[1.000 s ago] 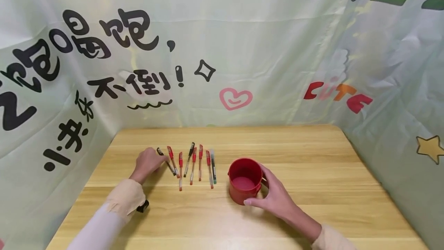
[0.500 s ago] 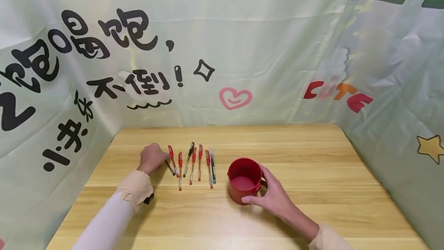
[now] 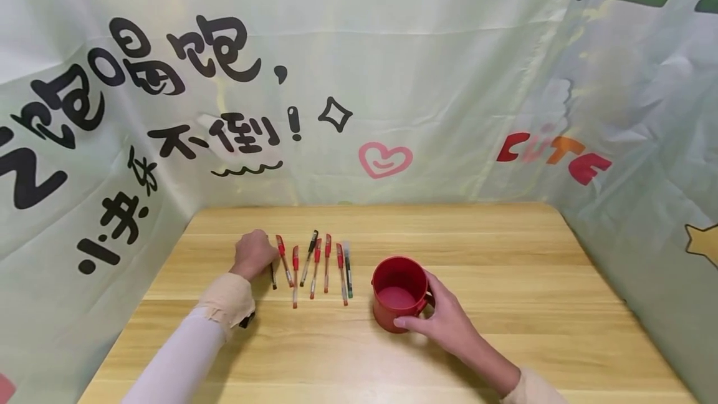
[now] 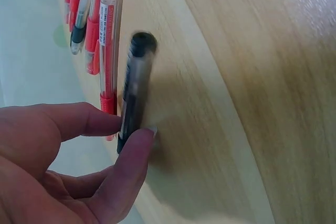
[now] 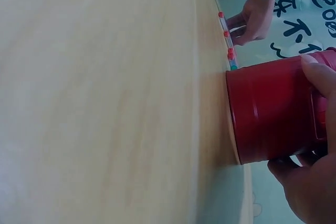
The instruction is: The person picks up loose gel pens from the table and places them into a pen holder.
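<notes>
My left hand pinches a black-capped pen between thumb and index finger at the left end of a row of pens. In the left wrist view the pen is tilted and slightly blurred. The nearest neighbour is a red pen, close beside it. With thumb and fingers around its side, my right hand holds a small red bucket, which stands upright on the table. Nothing shows inside the bucket in the head view. Some fingers of the right hand are hidden behind it.
Several red-capped pens lie side by side on the wooden table. Among them are another black-capped pen and, at the right end, a clear-capped pen. A printed cloth hangs behind the table and along both sides.
My left hand has moved slightly right and gripped the leftmost black pen, whose angle has turned closer to upright in the head view. The right hand and bucket have stayed in place.
</notes>
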{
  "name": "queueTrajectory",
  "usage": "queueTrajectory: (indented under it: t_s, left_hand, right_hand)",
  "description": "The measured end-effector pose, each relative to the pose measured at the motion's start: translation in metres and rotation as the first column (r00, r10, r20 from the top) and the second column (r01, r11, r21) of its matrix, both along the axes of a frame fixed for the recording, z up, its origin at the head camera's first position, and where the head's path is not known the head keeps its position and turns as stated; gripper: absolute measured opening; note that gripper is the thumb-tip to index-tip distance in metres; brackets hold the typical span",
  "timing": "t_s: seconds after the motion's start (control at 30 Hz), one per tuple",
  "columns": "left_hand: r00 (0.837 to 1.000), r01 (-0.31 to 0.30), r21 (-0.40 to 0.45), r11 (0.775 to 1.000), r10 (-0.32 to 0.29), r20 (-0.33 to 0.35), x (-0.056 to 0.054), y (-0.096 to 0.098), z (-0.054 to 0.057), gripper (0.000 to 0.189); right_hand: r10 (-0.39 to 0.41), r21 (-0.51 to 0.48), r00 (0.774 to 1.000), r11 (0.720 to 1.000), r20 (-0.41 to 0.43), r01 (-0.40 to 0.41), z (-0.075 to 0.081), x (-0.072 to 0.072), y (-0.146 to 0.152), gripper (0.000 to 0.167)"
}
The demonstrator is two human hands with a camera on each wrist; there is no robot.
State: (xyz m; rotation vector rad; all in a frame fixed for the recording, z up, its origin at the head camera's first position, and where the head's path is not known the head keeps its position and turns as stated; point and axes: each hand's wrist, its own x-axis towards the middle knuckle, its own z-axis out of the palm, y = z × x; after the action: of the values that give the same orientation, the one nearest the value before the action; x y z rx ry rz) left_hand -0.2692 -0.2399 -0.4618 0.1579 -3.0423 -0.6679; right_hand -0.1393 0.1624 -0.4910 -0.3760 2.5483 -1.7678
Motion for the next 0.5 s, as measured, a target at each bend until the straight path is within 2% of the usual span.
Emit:
queueTrajectory:
  t_s: [0.33,0.5]
  left_hand:
    - [1.000,-0.009,-0.007,1.000,0.010,0.021,0.002,0.000,-0.002,0.036]
    - [1.000,-0.005,0.021,1.000,0.005,0.016,0.002,-0.004,-0.004,0.040]
  right_hand:
    - [0.057,0.021,0.997,0.998,-0.060,-0.056,-0.002,-0.003,0.007,0.095]
    - [0.083,0.016,0.995,0.996,-0.047,-0.082,-0.002,-0.006,0.012,0.094]
